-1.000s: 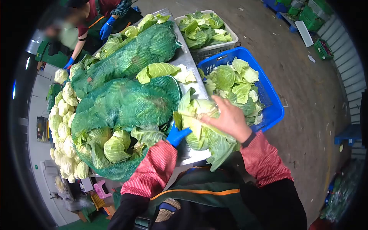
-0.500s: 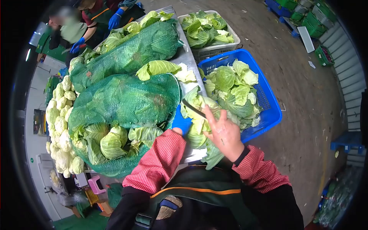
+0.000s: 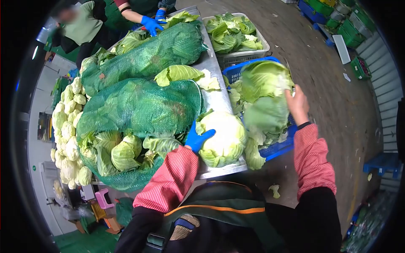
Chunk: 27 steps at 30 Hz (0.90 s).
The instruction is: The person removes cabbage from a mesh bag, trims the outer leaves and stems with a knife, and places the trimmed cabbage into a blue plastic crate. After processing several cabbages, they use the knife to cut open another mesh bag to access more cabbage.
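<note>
A pale, trimmed cabbage (image 3: 222, 138) rests near the front corner of the metal table. Against its left side, my left hand (image 3: 200, 137) in a blue glove grips it, the thumb across the near face and the fingers partly hidden behind. Out to the right, my bare right hand (image 3: 298, 105) is closed on large green cabbage leaves (image 3: 266, 80) above the blue crate (image 3: 280, 145). The leaves are blurred by motion and cover much of the crate. I cannot make out a knife in this hand now.
Green mesh sacks of cabbages (image 3: 139, 107) cover much of the metal table (image 3: 220, 95). Trimmed cabbages (image 3: 67, 135) are piled at left. A white crate of leaves (image 3: 263, 46) stands behind the blue one. Across the table, a co-worker's blue-gloved hands (image 3: 152, 24) are at work.
My right hand has moved right, from over the cabbage to the blue crate, carrying leaves off it. The cabbage now shows bare and pale. The co-worker's hands have shifted right.
</note>
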Each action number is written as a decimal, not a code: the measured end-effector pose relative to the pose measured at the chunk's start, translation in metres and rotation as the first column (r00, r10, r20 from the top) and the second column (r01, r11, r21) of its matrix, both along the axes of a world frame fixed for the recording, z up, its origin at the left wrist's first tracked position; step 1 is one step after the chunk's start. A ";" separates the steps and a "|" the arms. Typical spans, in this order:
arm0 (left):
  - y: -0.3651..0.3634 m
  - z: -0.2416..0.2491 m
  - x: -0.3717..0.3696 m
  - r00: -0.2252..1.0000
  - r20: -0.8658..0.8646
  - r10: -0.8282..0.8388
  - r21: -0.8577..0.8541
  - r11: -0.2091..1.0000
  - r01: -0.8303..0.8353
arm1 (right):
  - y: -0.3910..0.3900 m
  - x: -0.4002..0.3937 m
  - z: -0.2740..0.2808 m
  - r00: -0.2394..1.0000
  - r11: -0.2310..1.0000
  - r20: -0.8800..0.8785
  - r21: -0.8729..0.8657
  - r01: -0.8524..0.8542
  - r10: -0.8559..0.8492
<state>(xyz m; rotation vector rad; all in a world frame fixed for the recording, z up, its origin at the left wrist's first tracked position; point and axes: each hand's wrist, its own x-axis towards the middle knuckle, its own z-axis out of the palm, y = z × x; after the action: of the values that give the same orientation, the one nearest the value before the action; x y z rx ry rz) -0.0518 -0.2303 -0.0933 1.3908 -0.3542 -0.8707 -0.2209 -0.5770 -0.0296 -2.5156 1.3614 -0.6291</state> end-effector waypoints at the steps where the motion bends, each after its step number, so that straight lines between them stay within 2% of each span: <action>1: 0.004 0.014 -0.003 0.988 -0.142 0.059 0.035 0.998 -0.055 | 0.002 -0.004 0.006 0.996 0.998 -0.072 -0.039 -0.059 0.056; 3: 0.003 0.024 -0.003 0.985 -0.090 0.150 0.015 0.989 -0.149 | 0.013 -0.012 0.019 0.962 0.975 -0.217 -0.110 -0.193 0.166; 4: 0.003 0.026 -0.005 0.978 -0.068 0.195 0.007 0.981 -0.195 | 0.035 -0.008 0.022 0.950 0.961 -0.163 -0.034 -0.274 0.265; 5: 0.002 0.018 0.000 0.975 0.011 0.222 0.025 0.975 -0.222 | 0.064 -0.005 0.030 0.922 0.907 -0.073 0.224 -0.355 0.379; 6: 0.002 0.007 0.004 0.965 0.101 0.241 0.062 0.967 -0.248 | 0.086 -0.004 0.004 0.876 0.878 -0.123 0.185 -0.442 0.467; 7: 0.002 -0.004 0.009 0.947 0.192 0.256 0.094 0.956 -0.278 | 0.120 -0.005 0.020 0.847 0.832 -0.054 0.233 -0.504 0.528; 8: 0.001 -0.010 0.012 0.921 0.282 0.269 0.125 0.941 -0.313 | 0.142 -0.008 0.017 0.825 0.818 -0.045 0.175 -0.548 0.563; 9: 0.000 0.000 0.012 0.940 0.204 0.273 0.146 0.941 -0.305 | 0.156 -0.011 0.020 0.803 0.797 -0.017 0.139 -0.588 0.595; 12: -0.002 0.000 0.009 0.939 0.186 0.289 0.123 0.941 -0.314 | 0.170 -0.017 0.011 0.794 0.799 -0.097 0.134 -0.587 0.600; 13: -0.002 -0.001 0.009 0.932 0.238 0.273 0.129 0.942 -0.309 | 0.166 -0.018 0.004 0.815 0.815 -0.081 0.156 -0.558 0.574; 15: -0.003 -0.004 0.009 0.909 0.342 0.238 0.137 0.944 -0.299 | 0.145 -0.016 -0.018 0.889 0.845 0.039 0.293 -0.447 0.457; 17: 0.000 -0.003 0.005 0.848 0.505 0.161 0.177 0.942 -0.284 | 0.122 -0.009 -0.018 0.946 0.843 0.155 0.429 -0.325 0.286; 18: 0.001 -0.002 0.003 0.806 0.579 0.121 0.196 0.939 -0.281 | 0.121 -0.006 -0.008 0.931 0.825 0.158 0.432 -0.364 0.328; 21: 0.001 0.013 -0.003 0.753 0.656 0.052 0.137 0.973 -0.187 | 0.137 0.009 0.019 0.888 0.779 0.195 0.427 -0.460 0.417; 24: -0.001 0.026 -0.004 0.701 0.713 -0.019 0.093 0.993 -0.067 | 0.133 0.027 0.015 0.815 0.780 0.226 0.243 -0.577 0.533; 27: -0.001 0.040 -0.007 0.657 0.750 -0.079 0.118 0.993 -0.016 | 0.123 0.035 0.025 0.733 0.682 0.191 0.271 -0.679 0.653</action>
<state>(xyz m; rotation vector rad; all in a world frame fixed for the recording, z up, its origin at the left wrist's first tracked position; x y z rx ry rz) -0.0589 -0.2318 -0.0536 1.8266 -0.9856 -0.2808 -0.1862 -0.4543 -0.0049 -2.4153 0.3760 -0.3002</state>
